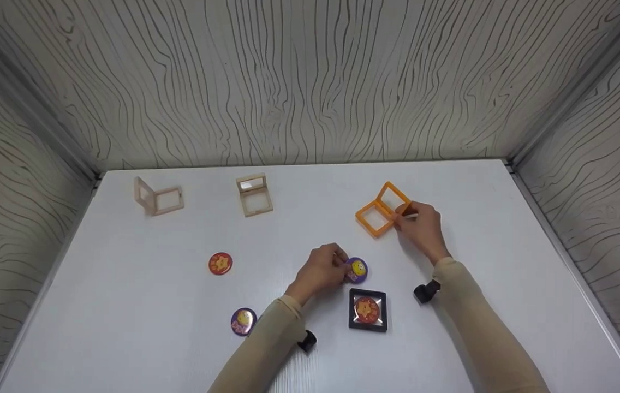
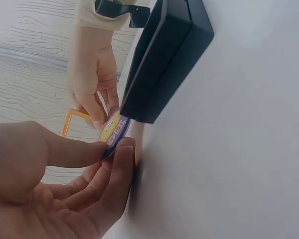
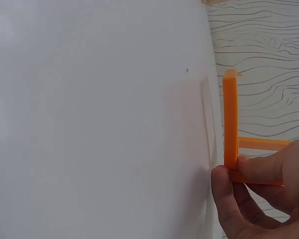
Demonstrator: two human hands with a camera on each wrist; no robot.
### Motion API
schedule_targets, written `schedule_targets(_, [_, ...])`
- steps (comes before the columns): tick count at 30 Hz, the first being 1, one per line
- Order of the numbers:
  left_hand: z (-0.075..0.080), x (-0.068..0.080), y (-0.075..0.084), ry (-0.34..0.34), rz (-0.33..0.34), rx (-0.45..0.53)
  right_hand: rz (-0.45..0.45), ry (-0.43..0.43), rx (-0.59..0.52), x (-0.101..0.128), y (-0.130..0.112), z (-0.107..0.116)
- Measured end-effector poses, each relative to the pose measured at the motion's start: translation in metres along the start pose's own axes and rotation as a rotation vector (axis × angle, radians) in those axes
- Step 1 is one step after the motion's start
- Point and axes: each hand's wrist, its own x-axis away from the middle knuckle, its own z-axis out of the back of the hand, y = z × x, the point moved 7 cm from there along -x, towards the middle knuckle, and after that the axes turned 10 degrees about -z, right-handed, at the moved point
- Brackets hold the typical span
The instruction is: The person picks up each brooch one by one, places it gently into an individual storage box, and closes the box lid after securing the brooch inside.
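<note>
Left hand (image 1: 321, 271) pinches purple badge (image 1: 357, 269) by thumb and fingers just above black frame (image 1: 368, 310) on white worktop (image 1: 124, 305); right hand (image 1: 422, 228) grips open orange frame (image 1: 382, 209) at its hinge edge.

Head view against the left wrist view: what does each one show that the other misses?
Only the head view shows the two beige frames, the red badge, a second purple badge, and the badge inside the black frame. Only the left wrist view shows the left hand pinching the purple badge between thumb and fingers. Both show the right hand at the orange frame.
</note>
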Motion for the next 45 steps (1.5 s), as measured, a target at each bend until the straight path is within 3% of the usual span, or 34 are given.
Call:
schedule_targets(15, [0.012,0.019,-0.004,0.015,-0.022,0.0,0.094,-0.014,-0.022,0.021,-0.014,-0.023])
schedule_targets(20, [0.015,0.028,-0.008,0.025,-0.024,0.027,0.078,-0.036,0.002,0.026,-0.016,-0.029])
schedule_targets(28, [0.021,0.041,-0.012,0.057,-0.072,-0.017,0.088,-0.047,0.019,0.031,-0.019,-0.035])
schedule_targets(38, [0.022,0.053,-0.024,0.047,-0.028,-0.009,0.088,-0.064,0.0,0.036,-0.019,-0.043])
schedule_targets(45, [0.022,0.062,-0.024,0.055,-0.077,-0.01,0.113,-0.103,-0.046,0.04,-0.023,-0.047])
